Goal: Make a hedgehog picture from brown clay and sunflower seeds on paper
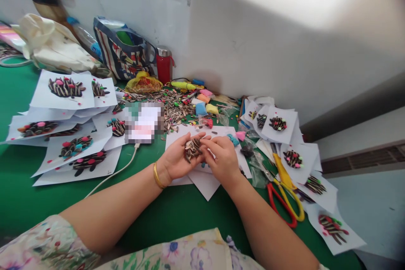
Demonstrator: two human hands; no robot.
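Note:
A small heap of striped sunflower seeds point(192, 148) rests in my left hand point(174, 158), which is cupped palm up with its fingers curled around them. Against the right side of that heap, my right hand point(221, 157) has its thumb and fingers drawn together in a pinch; what is between the fingertips is hidden. Both hands are above white paper sheets point(205, 185) at the middle of the table. On the upper part of the paper lies a loose seed point(214, 132). Blue clay point(233, 139) and pink clay point(241, 136) sit just beyond my right hand.
Sheets with seed-and-clay pictures pile up at left point(69, 101) and right point(287, 135). Scattered seeds point(177, 107) spread behind a phone point(144, 122) with a cable. Red-and-yellow scissors point(289, 202) lie right of my forearm. A red bottle point(163, 67) and striped bag point(123, 50) stand against the wall.

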